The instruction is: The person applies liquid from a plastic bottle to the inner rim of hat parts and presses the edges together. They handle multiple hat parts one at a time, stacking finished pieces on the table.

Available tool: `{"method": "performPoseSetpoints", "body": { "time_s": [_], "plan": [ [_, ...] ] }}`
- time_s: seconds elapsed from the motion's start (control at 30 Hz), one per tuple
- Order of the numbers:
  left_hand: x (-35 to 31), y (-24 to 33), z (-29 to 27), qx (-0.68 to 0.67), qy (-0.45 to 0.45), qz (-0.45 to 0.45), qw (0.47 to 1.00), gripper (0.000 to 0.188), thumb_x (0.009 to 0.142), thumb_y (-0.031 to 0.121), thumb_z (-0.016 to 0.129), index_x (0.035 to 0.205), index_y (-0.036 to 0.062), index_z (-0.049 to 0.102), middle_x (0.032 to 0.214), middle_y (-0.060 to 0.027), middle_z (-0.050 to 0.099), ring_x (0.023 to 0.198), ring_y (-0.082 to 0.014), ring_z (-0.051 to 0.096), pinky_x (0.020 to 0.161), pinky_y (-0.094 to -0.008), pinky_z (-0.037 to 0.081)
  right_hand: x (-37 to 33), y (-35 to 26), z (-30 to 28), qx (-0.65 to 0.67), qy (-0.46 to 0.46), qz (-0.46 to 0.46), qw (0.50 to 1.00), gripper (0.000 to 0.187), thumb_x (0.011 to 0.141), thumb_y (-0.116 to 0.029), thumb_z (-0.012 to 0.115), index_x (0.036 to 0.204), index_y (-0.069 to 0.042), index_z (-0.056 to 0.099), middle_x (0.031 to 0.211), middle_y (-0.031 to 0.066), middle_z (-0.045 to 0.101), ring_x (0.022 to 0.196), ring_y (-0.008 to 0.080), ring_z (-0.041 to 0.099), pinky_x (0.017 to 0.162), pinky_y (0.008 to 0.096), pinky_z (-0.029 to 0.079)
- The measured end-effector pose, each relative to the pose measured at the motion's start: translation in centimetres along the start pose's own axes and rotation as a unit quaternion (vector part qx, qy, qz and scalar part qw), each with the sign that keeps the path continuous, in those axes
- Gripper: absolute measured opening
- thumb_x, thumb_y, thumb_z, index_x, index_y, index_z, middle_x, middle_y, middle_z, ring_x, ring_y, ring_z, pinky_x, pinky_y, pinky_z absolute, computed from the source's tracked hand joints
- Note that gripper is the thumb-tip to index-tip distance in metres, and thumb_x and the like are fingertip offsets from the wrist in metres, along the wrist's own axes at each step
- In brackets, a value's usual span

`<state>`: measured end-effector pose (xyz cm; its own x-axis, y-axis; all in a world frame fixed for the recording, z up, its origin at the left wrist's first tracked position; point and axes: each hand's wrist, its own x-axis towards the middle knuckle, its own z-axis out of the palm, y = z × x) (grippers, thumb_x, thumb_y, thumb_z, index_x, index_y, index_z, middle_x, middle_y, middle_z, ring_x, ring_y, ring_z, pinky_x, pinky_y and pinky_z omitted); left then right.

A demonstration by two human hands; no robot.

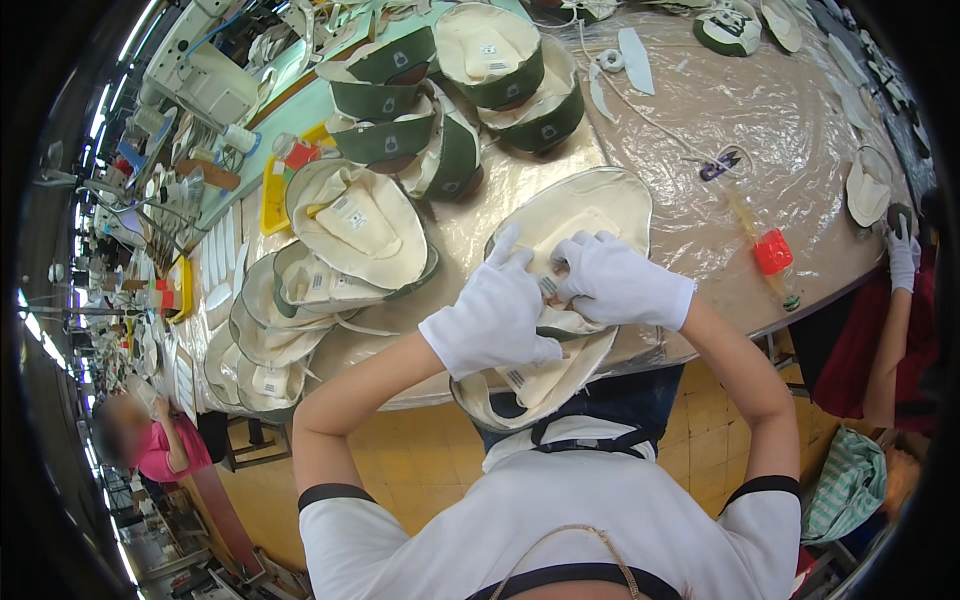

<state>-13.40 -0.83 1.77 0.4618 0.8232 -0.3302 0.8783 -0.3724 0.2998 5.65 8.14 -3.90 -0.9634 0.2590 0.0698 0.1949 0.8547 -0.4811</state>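
Note:
A shoe upper (585, 205) with cream lining lies in front of me, its wide rounded end facing away. My left hand (498, 305), in a white glove, grips its left side, index finger pointing up along the lining and thumb over the near part. In a matching glove, my right hand (620, 280) has its fingers bent in a pinch at the middle of the same upper, beside a small printed label (548, 287). What lies between the fingertips is partly hidden. Below both hands, a second cream-lined upper (535, 390) hangs at the table's near edge.
Overlapping cream-lined uppers (350, 225) lie at left; green ones (385, 110) are stacked behind. On the plastic-covered table (700, 240) are purple-handled snippers (720, 163), white cord and a red-capped bottle (772, 252). A sewing machine (205, 80) stands far left. A co-worker's gloved hand (903, 258) is at right.

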Motion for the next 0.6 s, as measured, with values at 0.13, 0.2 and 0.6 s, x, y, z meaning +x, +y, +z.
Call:
{"method": "performPoseSetpoints", "body": {
  "time_s": [0.13, 0.2, 0.6],
  "plan": [
    [-0.5, -0.2, 0.2, 0.016, 0.004, 0.02, 1.0, 0.059, 0.072, 0.053, 0.074, 0.095, -0.0012, 0.077, 0.087, -0.0191, 0.071, 0.124, -0.0396, 0.054, 0.124, -0.0513, 0.011, -0.1, 0.7, 0.6, 0.122, 0.015, 0.053, 0.991, 0.014, 0.08, -0.012, 0.064, 0.089, -0.009, 0.074, 0.101, 0.0113, 0.063, 0.099, 0.0307, 0.058, 0.088, 0.0416, 0.045],
    [-0.9, -0.3, 0.3, 0.028, 0.012, 0.033, 0.999, 0.059, 0.072, 0.054, 0.074, 0.093, -0.0011, 0.077, 0.088, -0.0188, 0.071, 0.126, -0.0395, 0.053, 0.124, -0.0513, 0.01, -0.3, 1.2, 0.7, 0.198, 0.043, 0.058, 0.978, 0.013, 0.079, -0.01, 0.065, 0.088, -0.008, 0.074, 0.097, 0.0105, 0.064, 0.096, 0.0312, 0.059, 0.086, 0.0409, 0.046],
    [-0.6, 0.5, 0.2, 0.055, 0.002, -0.017, 0.998, 0.052, 0.068, 0.051, 0.078, 0.081, 0.0008, 0.076, 0.096, -0.0166, 0.061, 0.11, -0.0349, 0.055, 0.125, -0.0492, 0.012, -1.2, 0.9, 0.1, 0.168, 0.025, 0.001, 0.986, 0.021, 0.077, -0.012, 0.065, 0.095, -0.012, 0.076, 0.117, 0.0119, 0.066, 0.112, 0.0351, 0.055, 0.1, 0.0431, 0.043]
  ]
}}
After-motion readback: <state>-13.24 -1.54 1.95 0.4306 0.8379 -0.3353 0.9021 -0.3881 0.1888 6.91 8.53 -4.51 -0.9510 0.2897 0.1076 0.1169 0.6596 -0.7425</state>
